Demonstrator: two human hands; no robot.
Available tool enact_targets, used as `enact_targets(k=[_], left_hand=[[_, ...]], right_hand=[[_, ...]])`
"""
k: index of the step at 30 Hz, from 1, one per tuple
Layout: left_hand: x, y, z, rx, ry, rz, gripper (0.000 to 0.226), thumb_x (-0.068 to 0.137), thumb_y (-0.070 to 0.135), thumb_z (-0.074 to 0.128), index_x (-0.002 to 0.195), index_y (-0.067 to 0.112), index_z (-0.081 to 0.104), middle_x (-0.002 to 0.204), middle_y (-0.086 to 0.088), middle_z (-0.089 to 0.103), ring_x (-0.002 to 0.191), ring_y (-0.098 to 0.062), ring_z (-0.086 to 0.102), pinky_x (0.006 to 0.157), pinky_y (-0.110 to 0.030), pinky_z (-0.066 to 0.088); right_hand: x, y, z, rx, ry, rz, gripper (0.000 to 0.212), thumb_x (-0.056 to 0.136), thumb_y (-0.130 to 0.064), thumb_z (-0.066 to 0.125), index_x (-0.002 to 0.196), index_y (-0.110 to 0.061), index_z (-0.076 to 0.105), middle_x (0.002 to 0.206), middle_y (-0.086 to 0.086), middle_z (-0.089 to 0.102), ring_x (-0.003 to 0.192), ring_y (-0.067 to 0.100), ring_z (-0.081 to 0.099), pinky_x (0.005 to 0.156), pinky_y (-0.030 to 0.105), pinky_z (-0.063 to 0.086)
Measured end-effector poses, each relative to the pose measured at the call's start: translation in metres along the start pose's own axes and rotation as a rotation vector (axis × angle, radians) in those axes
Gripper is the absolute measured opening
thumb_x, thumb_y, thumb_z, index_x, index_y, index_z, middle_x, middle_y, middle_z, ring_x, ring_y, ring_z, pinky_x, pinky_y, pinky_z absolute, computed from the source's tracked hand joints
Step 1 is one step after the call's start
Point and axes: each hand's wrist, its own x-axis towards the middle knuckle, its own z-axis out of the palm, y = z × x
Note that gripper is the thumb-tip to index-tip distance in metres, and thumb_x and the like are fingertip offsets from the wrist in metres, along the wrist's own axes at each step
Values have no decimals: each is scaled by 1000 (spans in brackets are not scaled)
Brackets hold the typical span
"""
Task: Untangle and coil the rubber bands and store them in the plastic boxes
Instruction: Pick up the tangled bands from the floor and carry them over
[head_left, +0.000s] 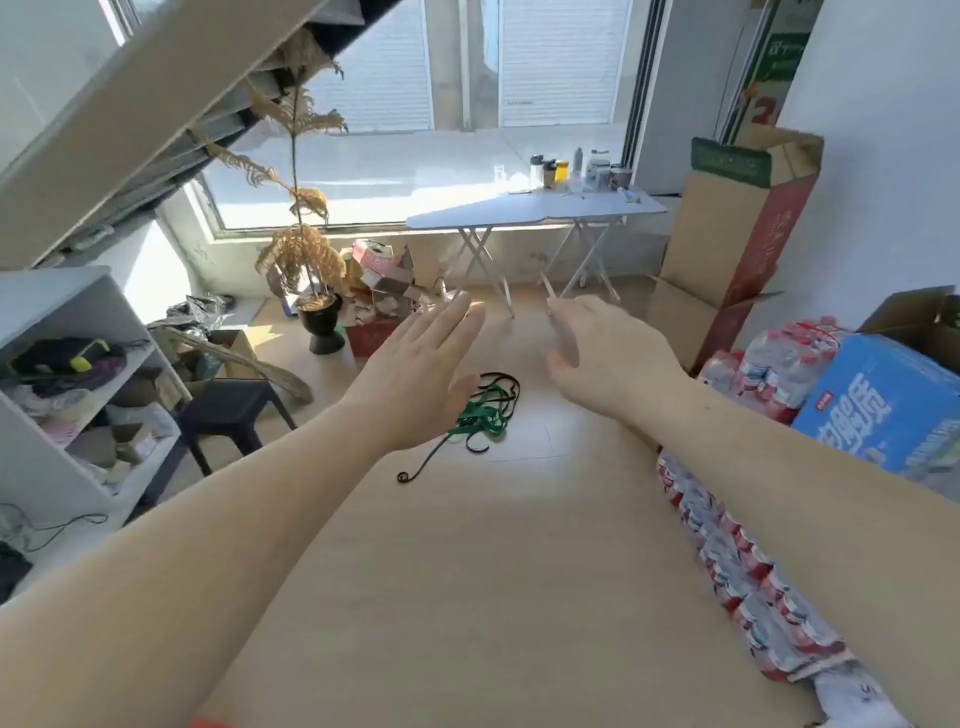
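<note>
Setting: sunlit room with a pale wood-toned floor (467, 571) and a large window behind.

Item 1, rubber bands (485, 410): one loose tangle of green and black strands lying on the floor near mid-frame. A black strand trails out toward the viewer and ends in a small curl. The bands are knotted together and none is coiled.

Item 2, left hand (415, 374): stretched forward with the palm down and the fingers straight and close together. It holds nothing. It overlaps the tangle's left edge in view, and contact cannot be confirmed.

Item 3, right hand (608, 353): stretched forward to the right of the tangle and apart from it. The fingers are motion-blurred but appear relaxed and slightly spread, and nothing is visible in the hand.

Item 4, plastic boxes: none in view.

Surroundings: white shelf unit (62, 395) on the left, black stool (228, 410), dried potted plant (306, 249), folding table (535, 208) under the window, tall cardboard box (737, 234), packs of bottled water (779, 364), and a blue carton (893, 405) on the right.

Status, as judged: the task is at its very start. Neither hand has hold of the bands. Separating the strands, coiling each one and boxing them all remain to be done.
</note>
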Motion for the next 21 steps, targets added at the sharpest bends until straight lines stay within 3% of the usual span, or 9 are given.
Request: enact_targets(k=[10, 21], left_hand=[[125, -115, 171, -175, -333, -150, 71, 107, 45, 37, 164, 19, 3, 172, -2, 1, 158, -22, 7, 128, -35, 10], [329, -175, 393, -289, -667, -314, 74, 106, 41, 40, 163, 21, -2, 172, -2, -3, 158, -27, 11, 124, -39, 23]], right_hand=[[199, 63, 126, 87, -214, 154, 53, 103, -42, 43, 153, -27, 39, 149, -3, 50, 135, 23, 50, 99, 38, 46], [429, 224, 277, 272, -349, 260, 42, 102, -41, 49, 142, -29, 55, 142, -6, 60, 133, 19, 53, 100, 33, 44]])
